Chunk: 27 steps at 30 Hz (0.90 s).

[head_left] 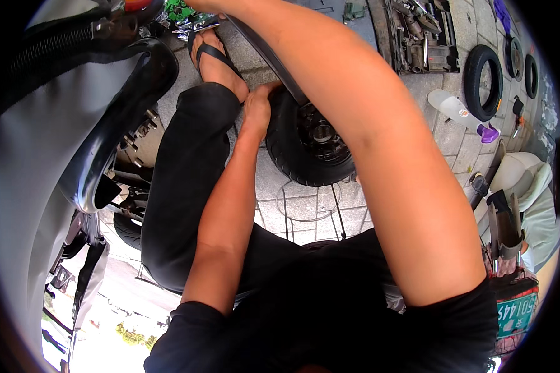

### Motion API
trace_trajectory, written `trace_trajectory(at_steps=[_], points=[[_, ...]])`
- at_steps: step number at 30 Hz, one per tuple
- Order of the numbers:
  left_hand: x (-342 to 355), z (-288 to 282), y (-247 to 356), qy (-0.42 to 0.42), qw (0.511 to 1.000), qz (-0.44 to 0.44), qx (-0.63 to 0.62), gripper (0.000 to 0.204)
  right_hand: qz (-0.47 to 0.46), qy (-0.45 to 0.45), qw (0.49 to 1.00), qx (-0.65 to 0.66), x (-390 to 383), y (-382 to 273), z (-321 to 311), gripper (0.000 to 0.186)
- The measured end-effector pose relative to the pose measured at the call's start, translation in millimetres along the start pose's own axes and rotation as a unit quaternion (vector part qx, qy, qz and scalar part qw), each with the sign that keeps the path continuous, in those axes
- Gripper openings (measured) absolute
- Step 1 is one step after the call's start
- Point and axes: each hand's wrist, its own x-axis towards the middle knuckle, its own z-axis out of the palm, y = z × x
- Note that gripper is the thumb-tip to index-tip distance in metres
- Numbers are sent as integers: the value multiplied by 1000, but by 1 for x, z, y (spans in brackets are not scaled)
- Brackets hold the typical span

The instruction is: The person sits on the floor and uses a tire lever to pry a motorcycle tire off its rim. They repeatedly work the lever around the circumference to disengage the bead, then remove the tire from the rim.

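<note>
A black tire [302,171] with a dark hub [322,130] lies at the centre beneath a long dark metal bar [267,56]. My left hand [257,113] grips the tire's left side, its fingertips partly hidden. My right arm crosses over the bar and wheel to my right hand [206,5] at the top edge, by the bar's upper end; its fingers are not clear. My sandalled foot [213,59] is just left of the wheel, below a crumpled green and silver wrapper [182,15].
A scooter body [74,124] fills the left. An open tool case [420,37], loose tires [482,81], a white bottle-like item [448,105] and a pale seat-like bundle [519,177] lie to the right on the paving [317,208]. A licence plate [513,317] is at lower right.
</note>
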Motion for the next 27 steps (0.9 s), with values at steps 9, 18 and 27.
trace_trajectory(at_steps=[9, 18, 27], points=[[9, 39, 6, 218, 910, 131, 329, 40, 7, 63, 991, 115, -34, 8, -17, 37], [28, 30, -7, 84, 925, 179, 325, 48, -15, 204, 956, 209, -141, 39, -96, 42], [17, 30, 8, 63, 905, 177, 382, 70, 143, 299, 825, 458, -193, 116, -129, 26]])
